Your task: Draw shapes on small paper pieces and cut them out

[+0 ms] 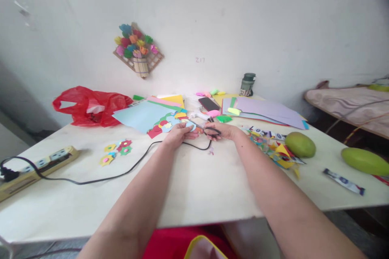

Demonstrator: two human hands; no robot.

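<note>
My right hand [223,130] is closed around the dark handles of a pair of scissors [212,130], whose blades point left. Between the fingers of my left hand [180,134] is a small piece of light blue paper [191,126], close to the blades. Just beyond my left hand lie cut paper shapes [165,124] in red, green, yellow and blue. Several finished-looking paper flowers [117,151] rest on the table to the left. A black cord [142,156] runs under my left wrist.
Coloured paper sheets [142,114] and lilac sheets [261,109] lie at the back, with a phone [209,104] between. A red plastic bag [94,107] and a power strip [42,168] are left. Paper scraps [279,151], green fruit [300,145] and a wrapper [343,181] sit right.
</note>
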